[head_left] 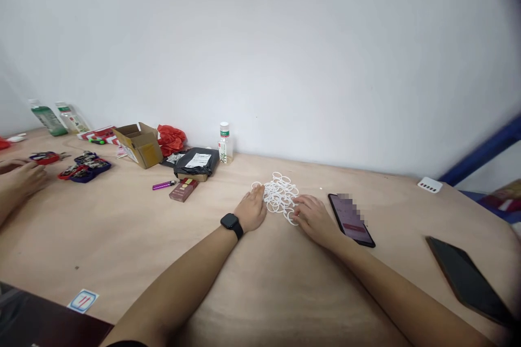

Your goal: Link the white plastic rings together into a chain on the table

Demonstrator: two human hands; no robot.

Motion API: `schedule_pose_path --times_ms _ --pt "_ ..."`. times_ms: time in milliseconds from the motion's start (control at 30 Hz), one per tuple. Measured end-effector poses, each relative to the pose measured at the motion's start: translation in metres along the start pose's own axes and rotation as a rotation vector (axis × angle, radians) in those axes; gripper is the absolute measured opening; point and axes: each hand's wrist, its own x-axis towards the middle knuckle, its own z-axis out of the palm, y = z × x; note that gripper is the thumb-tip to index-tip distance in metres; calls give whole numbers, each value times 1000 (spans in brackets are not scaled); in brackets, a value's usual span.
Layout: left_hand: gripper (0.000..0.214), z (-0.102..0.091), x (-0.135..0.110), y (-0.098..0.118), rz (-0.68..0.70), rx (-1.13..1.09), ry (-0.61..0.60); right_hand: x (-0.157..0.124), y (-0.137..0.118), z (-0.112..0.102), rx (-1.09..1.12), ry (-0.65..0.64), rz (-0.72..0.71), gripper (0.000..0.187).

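Note:
A loose heap of thin white rings [278,195] lies on the wooden table between my two hands. My left hand [251,209], with a black watch [232,223] on its wrist, rests at the heap's left edge, its fingers stretched out flat. One ring sticks out beyond those fingertips. On the other side, my right hand [315,219] reaches in with bent, spread fingers, its fingertips touching rings at the right edge. No ring is visibly gripped in either hand.
A lit phone [350,219] lies beside my right hand, a dark phone [468,276] farther right. Left stand a cigarette pack [184,190], purple lighter [163,185], black parcel [197,162], bottle [224,143] and open carton [140,146]. Another person's hands [22,179] are near small trays [87,167].

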Motion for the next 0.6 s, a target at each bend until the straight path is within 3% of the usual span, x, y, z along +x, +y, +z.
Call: schedule_pose_path --times_ms 233,600 --pt "65 2 4 -1 -14 16 -30 -13 -9 0 -147 -7 232 27" --pt "69 0 6 -2 -7 6 28 -3 -16 8 -102 -35 332 20"
